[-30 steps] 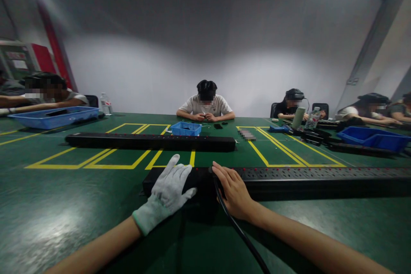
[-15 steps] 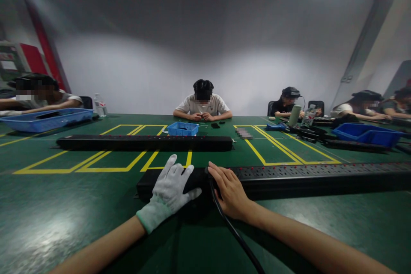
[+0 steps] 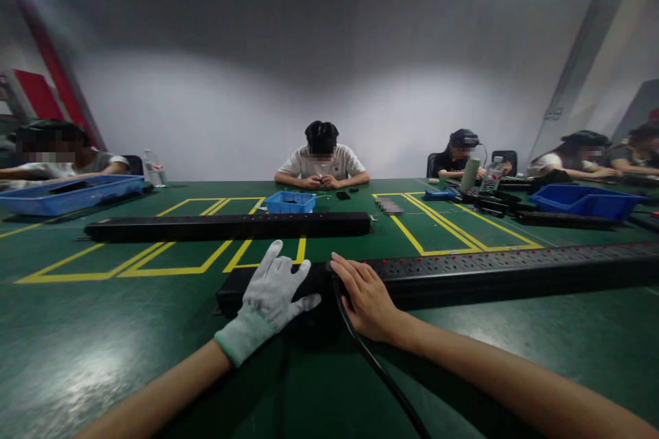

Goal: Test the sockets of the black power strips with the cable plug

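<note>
A long black power strip (image 3: 463, 282) with red dots along its top lies across the table in front of me. My left hand (image 3: 274, 295), in a white glove, rests with spread fingers on its left end. Bare, my right hand (image 3: 365, 296) lies over the strip just right of that, fingers close together beside the point where a black cable (image 3: 378, 367) meets the strip. The cable runs from there toward me, past the palm. Whether the right fingers grip the cable is hard to make out.
Behind lies a second black strip (image 3: 226, 226) with a small blue bin (image 3: 291, 203) beyond it. Blue trays (image 3: 72, 197) (image 3: 584, 202) stand left and right. A person (image 3: 322, 161) sits opposite; others sit at both sides. A bottle (image 3: 493, 175) stands at the right.
The camera view has shifted slightly. Both hands stay in the same places on the strip.
</note>
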Action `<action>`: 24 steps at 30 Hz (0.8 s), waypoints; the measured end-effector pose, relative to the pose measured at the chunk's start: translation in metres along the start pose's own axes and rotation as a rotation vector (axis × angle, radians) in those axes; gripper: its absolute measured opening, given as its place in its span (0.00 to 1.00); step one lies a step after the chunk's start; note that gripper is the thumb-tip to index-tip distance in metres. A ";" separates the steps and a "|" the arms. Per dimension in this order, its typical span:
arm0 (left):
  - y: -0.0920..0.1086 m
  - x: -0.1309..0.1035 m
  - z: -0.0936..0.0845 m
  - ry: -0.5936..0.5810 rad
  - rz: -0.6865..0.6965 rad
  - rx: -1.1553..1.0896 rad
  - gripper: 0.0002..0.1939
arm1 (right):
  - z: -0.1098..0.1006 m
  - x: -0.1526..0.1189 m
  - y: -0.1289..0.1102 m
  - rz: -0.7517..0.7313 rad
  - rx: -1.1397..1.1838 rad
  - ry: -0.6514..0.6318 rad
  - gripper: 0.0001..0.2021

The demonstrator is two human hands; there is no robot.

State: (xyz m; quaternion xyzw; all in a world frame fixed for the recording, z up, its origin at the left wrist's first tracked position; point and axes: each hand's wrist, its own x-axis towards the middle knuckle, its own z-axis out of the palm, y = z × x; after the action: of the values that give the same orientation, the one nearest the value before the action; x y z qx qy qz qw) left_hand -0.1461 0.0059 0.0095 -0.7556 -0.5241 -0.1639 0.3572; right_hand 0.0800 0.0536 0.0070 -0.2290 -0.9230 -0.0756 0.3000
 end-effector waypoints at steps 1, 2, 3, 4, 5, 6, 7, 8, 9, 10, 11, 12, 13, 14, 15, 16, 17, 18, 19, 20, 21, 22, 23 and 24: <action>0.000 0.000 0.000 -0.005 -0.007 0.002 0.29 | -0.001 0.000 0.000 -0.005 -0.002 0.002 0.31; 0.000 0.000 0.000 -0.009 -0.013 0.001 0.29 | -0.003 0.001 0.000 -0.012 -0.004 0.005 0.31; 0.000 0.000 0.001 -0.015 -0.018 -0.002 0.29 | -0.005 0.003 0.001 -0.020 -0.008 0.009 0.29; 0.000 -0.001 0.001 -0.021 -0.021 -0.003 0.30 | -0.008 0.006 0.001 -0.027 -0.014 0.012 0.27; 0.000 -0.001 0.002 -0.027 -0.021 -0.005 0.29 | -0.011 0.010 0.001 -0.036 -0.024 0.012 0.24; 0.000 -0.001 0.002 -0.033 -0.021 -0.006 0.29 | -0.014 0.014 0.001 -0.047 -0.035 0.007 0.20; 0.001 -0.002 0.002 -0.037 -0.022 -0.009 0.29 | -0.017 0.018 0.001 -0.058 -0.049 0.000 0.17; 0.001 -0.002 0.003 -0.038 -0.024 -0.012 0.29 | -0.019 0.022 0.002 -0.069 -0.063 -0.007 0.14; 0.001 -0.002 0.003 -0.036 -0.027 -0.016 0.29 | -0.021 0.027 0.002 -0.081 -0.076 -0.013 0.12; 0.001 -0.002 0.003 -0.035 -0.028 -0.019 0.29 | -0.023 0.030 0.002 -0.093 -0.088 -0.017 0.10; 0.001 -0.002 0.004 -0.034 -0.029 -0.020 0.29 | -0.024 0.033 0.003 -0.103 -0.101 -0.018 0.08; 0.001 -0.002 0.004 -0.032 -0.030 -0.015 0.29 | -0.024 0.035 0.003 -0.110 -0.112 -0.015 0.07; 0.001 -0.002 0.005 -0.033 -0.031 -0.007 0.30 | -0.023 0.036 0.004 -0.115 -0.121 -0.011 0.07; 0.001 -0.002 0.005 -0.035 -0.033 0.002 0.30 | -0.023 0.036 0.004 -0.120 -0.128 -0.006 0.07; 0.002 -0.002 0.005 -0.036 -0.037 0.010 0.30 | -0.022 0.036 0.005 -0.125 -0.131 0.000 0.07; 0.003 -0.003 0.005 -0.033 -0.044 0.015 0.31 | -0.021 0.036 0.005 -0.130 -0.132 0.006 0.07; 0.004 -0.003 0.005 -0.030 -0.054 0.016 0.31 | -0.021 0.036 0.005 -0.136 -0.131 0.013 0.06; 0.005 -0.004 0.005 -0.024 -0.066 0.014 0.31 | -0.021 0.036 0.006 -0.141 -0.130 0.021 0.06; 0.005 -0.006 0.005 -0.012 -0.080 0.009 0.31 | -0.021 0.036 0.006 -0.146 -0.129 0.029 0.07; 0.006 -0.007 0.005 0.002 -0.093 0.001 0.31 | -0.022 0.036 0.007 -0.150 -0.130 0.037 0.07; 0.006 -0.009 0.005 0.015 -0.102 -0.009 0.30 | -0.022 0.036 0.007 -0.154 -0.133 0.047 0.07; 0.006 -0.010 0.005 0.029 -0.108 -0.022 0.30 | -0.023 0.037 0.008 -0.158 -0.138 0.058 0.07; 0.005 -0.012 0.006 0.046 -0.109 -0.034 0.29 | -0.024 0.037 0.008 -0.162 -0.143 0.072 0.07; 0.005 -0.013 0.007 0.066 -0.110 -0.045 0.29 | -0.024 0.038 0.009 -0.166 -0.149 0.086 0.07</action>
State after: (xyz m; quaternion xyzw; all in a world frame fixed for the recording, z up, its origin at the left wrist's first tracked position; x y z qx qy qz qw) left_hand -0.1479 0.0009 -0.0049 -0.7277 -0.5488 -0.2199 0.3478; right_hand 0.0697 0.0693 0.0486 -0.1702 -0.9168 -0.1782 0.3144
